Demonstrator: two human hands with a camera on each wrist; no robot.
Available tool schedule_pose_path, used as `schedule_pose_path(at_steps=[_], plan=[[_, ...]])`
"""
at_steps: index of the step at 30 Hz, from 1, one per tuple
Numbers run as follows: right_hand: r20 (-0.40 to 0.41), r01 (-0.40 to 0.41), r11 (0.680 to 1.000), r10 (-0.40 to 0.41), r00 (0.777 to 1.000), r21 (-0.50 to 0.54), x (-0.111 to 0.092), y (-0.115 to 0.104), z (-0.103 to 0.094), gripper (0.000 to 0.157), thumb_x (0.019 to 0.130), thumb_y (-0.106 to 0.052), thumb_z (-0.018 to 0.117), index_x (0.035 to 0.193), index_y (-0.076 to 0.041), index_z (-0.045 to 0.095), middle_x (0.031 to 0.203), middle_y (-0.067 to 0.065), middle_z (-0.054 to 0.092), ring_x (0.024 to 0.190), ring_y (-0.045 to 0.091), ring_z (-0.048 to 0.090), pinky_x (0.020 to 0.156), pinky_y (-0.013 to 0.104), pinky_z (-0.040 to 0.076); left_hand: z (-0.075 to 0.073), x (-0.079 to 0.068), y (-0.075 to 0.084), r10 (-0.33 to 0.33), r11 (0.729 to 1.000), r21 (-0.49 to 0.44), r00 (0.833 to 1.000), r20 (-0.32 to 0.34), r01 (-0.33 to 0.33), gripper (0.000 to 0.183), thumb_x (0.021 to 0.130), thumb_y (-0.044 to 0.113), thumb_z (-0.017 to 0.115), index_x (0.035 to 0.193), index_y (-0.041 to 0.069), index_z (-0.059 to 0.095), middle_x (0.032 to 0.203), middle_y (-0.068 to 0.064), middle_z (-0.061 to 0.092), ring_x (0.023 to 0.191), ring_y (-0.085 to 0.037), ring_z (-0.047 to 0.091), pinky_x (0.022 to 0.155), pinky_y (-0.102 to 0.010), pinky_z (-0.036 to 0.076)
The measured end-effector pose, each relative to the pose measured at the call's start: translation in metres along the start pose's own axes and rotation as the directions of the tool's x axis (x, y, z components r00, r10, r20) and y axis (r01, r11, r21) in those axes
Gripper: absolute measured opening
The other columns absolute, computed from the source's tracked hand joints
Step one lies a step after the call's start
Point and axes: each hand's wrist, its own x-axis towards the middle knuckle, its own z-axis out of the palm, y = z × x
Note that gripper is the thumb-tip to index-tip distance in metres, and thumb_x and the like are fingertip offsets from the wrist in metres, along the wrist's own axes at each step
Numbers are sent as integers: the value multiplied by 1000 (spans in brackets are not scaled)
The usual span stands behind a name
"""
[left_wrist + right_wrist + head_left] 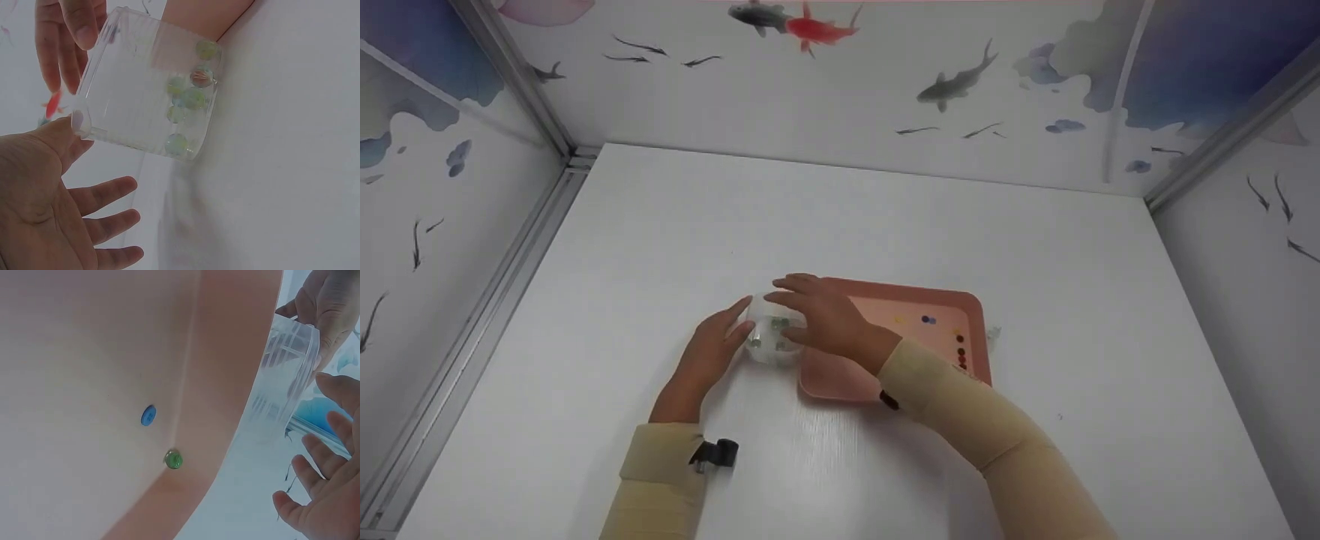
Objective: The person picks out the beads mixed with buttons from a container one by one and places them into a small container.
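Note:
A clear plastic jar point(765, 349) stands at the left edge of a pink tray point(840, 382). Several greenish glass marbles point(194, 97) lie at its bottom, one with reddish-brown stripes. My left hand point(711, 345) pinches the jar's rim between thumb and forefinger, its other fingers spread out. Over the jar's mouth is my right hand point(829, 319), fingers apart and extended, thumb near the rim in the left wrist view. A green marble point(174, 459) and a blue button point(148, 415) lie in the tray, below the right wrist.
Toward the tray's right side lie small dark and red pieces point(961, 352), with blue pieces point(928, 320) farther back. A small clear object point(994, 332) is just outside the tray's right edge. The white table point(660, 217) is bordered by printed panels point(840, 97).

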Motion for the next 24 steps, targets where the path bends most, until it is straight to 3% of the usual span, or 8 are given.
schedule_pose_path(at_steps=[11, 24], plan=[[-38, -9, 999, 7, 999, -52, -6, 2, -4, 68, 85, -29, 76, 145, -21, 45, 157, 4, 30, 146, 25, 23, 113, 57, 29, -1, -2, 0, 21, 999, -25, 1000, -4, -22, 56, 102, 40, 43, 152, 17, 32, 154, -13, 35, 143, -35, 27, 118, -51, 20], [-111, -35, 998, 28, 993, -56, -11, 15, -9, 80, 81, -35, 80, 149, -22, 39, 158, 6, 26, 147, 27, 19, 114, 54, 27, -1, -3, 1, 15, 999, -39, 1000, -7, -15, 53, 104, 35, 43, 152, 18, 32, 154, -13, 35, 143, -35, 27, 118, -52, 19]])
